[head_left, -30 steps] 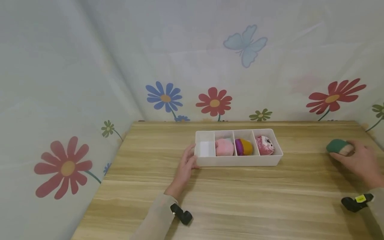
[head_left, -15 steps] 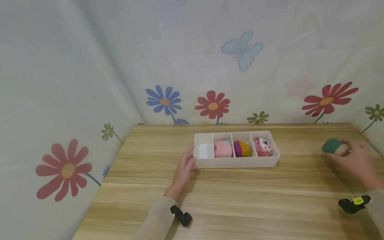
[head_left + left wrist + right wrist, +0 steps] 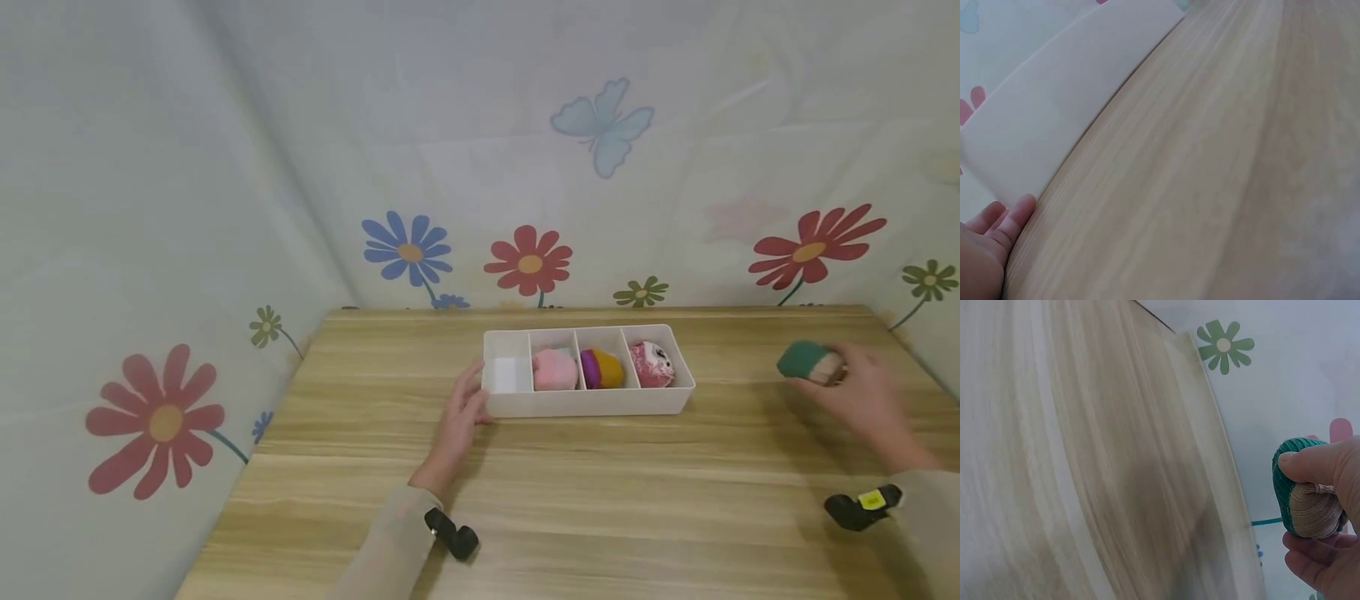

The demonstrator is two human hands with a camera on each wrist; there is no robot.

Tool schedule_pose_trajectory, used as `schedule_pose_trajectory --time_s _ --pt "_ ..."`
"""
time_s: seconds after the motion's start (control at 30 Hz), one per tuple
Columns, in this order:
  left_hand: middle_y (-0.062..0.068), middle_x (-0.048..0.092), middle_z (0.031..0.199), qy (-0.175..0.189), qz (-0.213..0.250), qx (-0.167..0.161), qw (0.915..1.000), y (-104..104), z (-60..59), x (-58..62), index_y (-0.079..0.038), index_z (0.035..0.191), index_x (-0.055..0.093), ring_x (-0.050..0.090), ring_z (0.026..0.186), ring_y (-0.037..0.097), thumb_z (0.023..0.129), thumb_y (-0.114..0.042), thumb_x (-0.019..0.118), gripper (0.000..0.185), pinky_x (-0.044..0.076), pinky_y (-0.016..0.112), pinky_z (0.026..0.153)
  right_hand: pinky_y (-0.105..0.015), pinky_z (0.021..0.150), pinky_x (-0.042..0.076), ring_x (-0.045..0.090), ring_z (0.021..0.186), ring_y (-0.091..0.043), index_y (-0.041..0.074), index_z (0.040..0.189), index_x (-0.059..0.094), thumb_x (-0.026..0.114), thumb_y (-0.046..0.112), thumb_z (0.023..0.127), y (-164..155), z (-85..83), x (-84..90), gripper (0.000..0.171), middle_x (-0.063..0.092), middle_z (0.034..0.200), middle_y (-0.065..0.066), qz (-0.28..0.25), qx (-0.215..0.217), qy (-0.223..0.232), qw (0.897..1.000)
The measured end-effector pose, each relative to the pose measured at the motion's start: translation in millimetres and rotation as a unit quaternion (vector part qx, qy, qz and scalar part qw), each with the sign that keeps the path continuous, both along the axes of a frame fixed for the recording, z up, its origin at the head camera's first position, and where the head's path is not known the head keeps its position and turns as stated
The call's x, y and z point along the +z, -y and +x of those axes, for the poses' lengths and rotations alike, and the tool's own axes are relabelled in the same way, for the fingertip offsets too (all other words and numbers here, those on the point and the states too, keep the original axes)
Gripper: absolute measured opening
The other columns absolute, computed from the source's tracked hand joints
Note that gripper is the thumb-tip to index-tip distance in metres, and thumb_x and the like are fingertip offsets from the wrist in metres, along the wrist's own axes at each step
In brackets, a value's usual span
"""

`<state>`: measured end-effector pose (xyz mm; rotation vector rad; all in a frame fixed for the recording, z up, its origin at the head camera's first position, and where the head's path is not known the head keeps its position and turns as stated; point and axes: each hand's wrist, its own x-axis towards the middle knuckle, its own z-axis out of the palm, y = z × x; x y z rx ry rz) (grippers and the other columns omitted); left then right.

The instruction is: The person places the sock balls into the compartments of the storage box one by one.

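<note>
In the head view, a white divided box (image 3: 588, 404) lies on the table. My left hand (image 3: 457, 412) rests against its left end, fingertips at the front corner, as the left wrist view also shows. Inside sit three balled-up socks: a pink one (image 3: 556, 371), a purple and mustard one (image 3: 602, 369) and a red-and-white one (image 3: 652, 364) with a face pattern. The leftmost compartment shows its white floor. To the right, my right hand (image 3: 862, 392) holds a green and beige balled-up sock (image 3: 1313, 503) above the table, thumb on one side and fingers beneath.
The wooden table (image 3: 600, 500) ends at a pale curtain (image 3: 465, 125) printed with flowers and a butterfly, behind and at the left. Black wrist cameras sit on the left sleeve (image 3: 397, 533) and right sleeve (image 3: 930, 517).
My right hand has moved left toward the box, carrying the green and beige sock. My left hand stays at the box's end. The head view has shifted slightly.
</note>
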<state>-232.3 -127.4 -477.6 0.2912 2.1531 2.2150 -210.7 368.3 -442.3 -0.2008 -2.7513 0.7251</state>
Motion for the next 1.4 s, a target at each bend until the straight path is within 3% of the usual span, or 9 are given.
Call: schedule_pose_trajectory --time_s 0.2,0.47,0.7,1.0,1.23,1.4 --pt "0.029 0.043 0.128 0.001 -0.004 -0.004 1.0000 1 -1.4 -1.5 -0.002 0.143 0.028 0.051 0.102 0.034 0.098 -0.008 0.039 0.047 0.046 0.059 0.081 -0.059 0.064 0.038 0.032 0.099 -0.051 -0.015 0.126 0.036 0.071 0.021 0.081 8 -0.7 7.7 0.068 0.035 0.110 -0.037 -0.014 0.030 -0.004 0.999" --pt "0.029 0.044 0.126 0.002 -0.002 -0.004 1.0000 0 -0.4 -0.2 -0.002 0.143 0.027 0.051 0.100 0.035 0.098 -0.007 0.039 0.047 0.045 0.060 0.081 -0.063 0.065 0.038 0.030 0.101 -0.051 -0.013 0.129 0.035 0.071 0.027 0.081 22 -3.2 18.2 0.072 0.032 0.113 -0.037 -0.011 0.027 0.005 1.000" --pt "0.029 0.043 0.128 0.005 -0.005 -0.003 1.0000 1 -0.1 0.6 -0.002 0.144 0.028 0.050 0.102 0.036 0.098 -0.008 0.039 0.047 0.045 0.060 0.081 -0.054 0.062 0.039 0.033 0.097 -0.046 -0.013 0.130 0.035 0.072 0.026 0.080 31 -3.6 22.4 0.073 0.033 0.113 -0.035 -0.015 0.042 -0.006 0.999" --pt "0.029 0.042 0.129 0.007 -0.006 -0.008 0.9999 1 0.3 2.1 -0.004 0.144 0.028 0.050 0.104 0.037 0.099 -0.009 0.039 0.047 0.044 0.060 0.083 -0.051 0.061 0.041 0.033 0.094 -0.045 -0.011 0.132 0.033 0.072 0.027 0.081 40 -4.4 24.2 0.075 0.030 0.116 -0.035 -0.019 0.037 -0.003 0.999" --pt "0.027 0.046 0.125 -0.013 -0.012 0.001 0.9999 3 -14.1 -26.9 -0.011 0.144 0.031 0.053 0.099 0.031 0.099 -0.014 0.041 0.047 0.051 0.049 0.076 -0.047 0.062 0.041 0.035 0.094 -0.044 -0.009 0.131 0.036 0.072 0.024 0.080 47 -6.9 28.2 0.070 0.031 0.115 -0.033 -0.025 0.046 -0.017 0.998" --pt "0.025 0.045 0.126 -0.010 -0.016 0.003 0.9998 3 -14.4 -27.1 -0.010 0.144 0.031 0.053 0.098 0.029 0.099 -0.015 0.041 0.046 0.052 0.046 0.075 -0.043 0.061 0.042 0.036 0.093 -0.043 -0.009 0.129 0.037 0.073 0.021 0.080 56 -9.9 30.9 0.068 0.032 0.113 -0.032 -0.025 0.059 -0.024 0.998"
